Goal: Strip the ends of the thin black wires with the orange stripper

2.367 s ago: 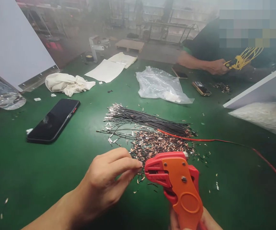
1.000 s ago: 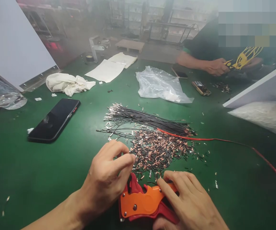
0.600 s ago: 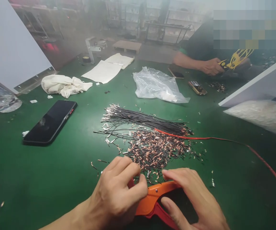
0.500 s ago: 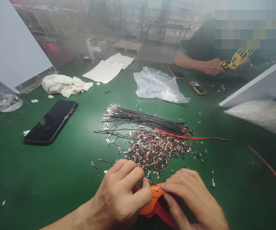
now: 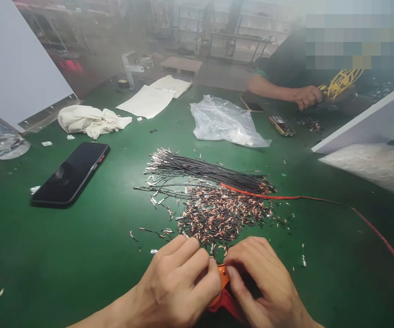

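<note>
My left hand (image 5: 186, 275) is closed, thumb pressed to the index finger. Facing it, my right hand (image 5: 263, 275) pinches with thumb and index close together. A thin black wire (image 5: 222, 265) shows in the narrow gap between the fingertips. Just under them is a hand tool with an orange head (image 5: 224, 276) and red handles (image 5: 229, 304), which looks like a wire stripper; much of it is hidden by my hands. Beyond my fingers lies a heap of short black wire offcuts with copper ends (image 5: 226, 212). Behind that lies a bundle of black wires (image 5: 210, 168) with metal terminals at its left end.
A red strip (image 5: 275, 197) crosses the bundle toward the right. To the left lie a black phone (image 5: 72, 175) and a white cloth (image 5: 92, 120). Farther back are a clear plastic bag (image 5: 226, 120) and paper (image 5: 147, 101). A co-worker's hand (image 5: 308, 96) is beside yellow wires (image 5: 345, 84).
My hands have drawn closer together, covering more of the orange head. The left hand has shifted slightly right, the right hand slightly left. The co-worker's hand has moved a little.
</note>
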Available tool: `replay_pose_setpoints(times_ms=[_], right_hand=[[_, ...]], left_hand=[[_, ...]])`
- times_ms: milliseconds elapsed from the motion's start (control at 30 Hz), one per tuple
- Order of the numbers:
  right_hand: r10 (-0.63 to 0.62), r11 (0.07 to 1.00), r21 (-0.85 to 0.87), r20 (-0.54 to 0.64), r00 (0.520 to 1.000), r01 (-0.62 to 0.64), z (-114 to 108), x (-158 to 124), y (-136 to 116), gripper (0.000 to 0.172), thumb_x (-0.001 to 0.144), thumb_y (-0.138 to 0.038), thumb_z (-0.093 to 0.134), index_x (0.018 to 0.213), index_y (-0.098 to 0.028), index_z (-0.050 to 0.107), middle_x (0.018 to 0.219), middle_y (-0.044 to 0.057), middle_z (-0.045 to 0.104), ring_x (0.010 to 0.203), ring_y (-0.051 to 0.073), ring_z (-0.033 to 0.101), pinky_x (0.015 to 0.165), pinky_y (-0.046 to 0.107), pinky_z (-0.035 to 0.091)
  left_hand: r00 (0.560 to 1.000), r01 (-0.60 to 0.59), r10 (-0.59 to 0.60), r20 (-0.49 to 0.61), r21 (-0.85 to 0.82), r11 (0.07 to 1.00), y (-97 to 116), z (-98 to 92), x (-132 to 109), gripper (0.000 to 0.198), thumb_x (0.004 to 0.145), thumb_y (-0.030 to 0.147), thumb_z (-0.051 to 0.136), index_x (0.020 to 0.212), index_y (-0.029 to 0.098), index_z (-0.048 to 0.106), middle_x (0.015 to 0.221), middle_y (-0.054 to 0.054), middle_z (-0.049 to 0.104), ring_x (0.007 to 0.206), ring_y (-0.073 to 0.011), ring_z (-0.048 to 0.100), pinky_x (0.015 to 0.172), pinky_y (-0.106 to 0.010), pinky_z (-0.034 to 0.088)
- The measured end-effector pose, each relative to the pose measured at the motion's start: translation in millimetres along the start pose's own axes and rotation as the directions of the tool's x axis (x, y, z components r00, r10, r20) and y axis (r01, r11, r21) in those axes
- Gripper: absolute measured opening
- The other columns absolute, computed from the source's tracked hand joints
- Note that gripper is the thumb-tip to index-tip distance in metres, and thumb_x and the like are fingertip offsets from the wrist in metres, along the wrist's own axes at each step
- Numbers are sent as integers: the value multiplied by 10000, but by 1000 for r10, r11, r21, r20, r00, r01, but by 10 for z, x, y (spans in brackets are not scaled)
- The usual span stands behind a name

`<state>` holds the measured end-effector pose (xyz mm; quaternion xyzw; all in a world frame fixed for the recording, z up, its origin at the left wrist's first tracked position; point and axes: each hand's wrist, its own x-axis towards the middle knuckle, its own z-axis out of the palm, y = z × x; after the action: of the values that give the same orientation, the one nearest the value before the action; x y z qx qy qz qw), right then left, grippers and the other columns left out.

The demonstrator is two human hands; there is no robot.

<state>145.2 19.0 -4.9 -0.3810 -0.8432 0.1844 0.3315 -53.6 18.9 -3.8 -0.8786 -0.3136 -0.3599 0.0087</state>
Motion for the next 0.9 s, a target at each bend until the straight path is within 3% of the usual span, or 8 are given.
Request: replay_pose_setpoints(times_ms=[100,300,567,767,900], right_hand=[[3,1000,-13,-2,1000,-3,19,3,-1,181,841,-26,446,802,-176,538,673,31,576,638,167,505,613,312,392],[36,999,-20,-8,999,-36,68,24,-5,200,813,-11,440,756,-197,489,625,10,531,591,160,453,549,294,334],[66,998,-11,-51,997,-66,104,10,-2,210,820,-13,428,748,-205,471,601,4,518,559,151,461,503,262,361],[111,993,-34,-103,989,-115,119,18,-5,198,792,-37,436,713,-217,449,591,-6,512,531,144,494,481,250,409],[172,984,-29,-137,976,-177,102,10,37,203,808,-38,405,730,-218,458,610,-5,538,519,133,539,475,235,453]], left_hand=[[999,-18,18,35,-4,1000,-2,4,16,238,952,93,412,890,92,642,587,-13,517,551,-144,408,492,-288,308],[1000,-25,25,-5,-30,999,36,26,34,236,942,52,423,821,75,624,544,0,487,509,-136,361,452,-293,243],[995,-22,27,100,-53,998,66,42,0,238,924,34,413,815,95,615,573,-5,516,502,-141,399,442,-297,260],[994,-45,47,102,-24,999,56,56,-25,263,916,26,408,748,129,582,565,-1,514,487,-138,400,446,-290,273],[998,-29,29,63,9,1000,42,0,-9,260,950,64,379,817,128,593,564,8,527,481,-136,411,442,-285,274]])
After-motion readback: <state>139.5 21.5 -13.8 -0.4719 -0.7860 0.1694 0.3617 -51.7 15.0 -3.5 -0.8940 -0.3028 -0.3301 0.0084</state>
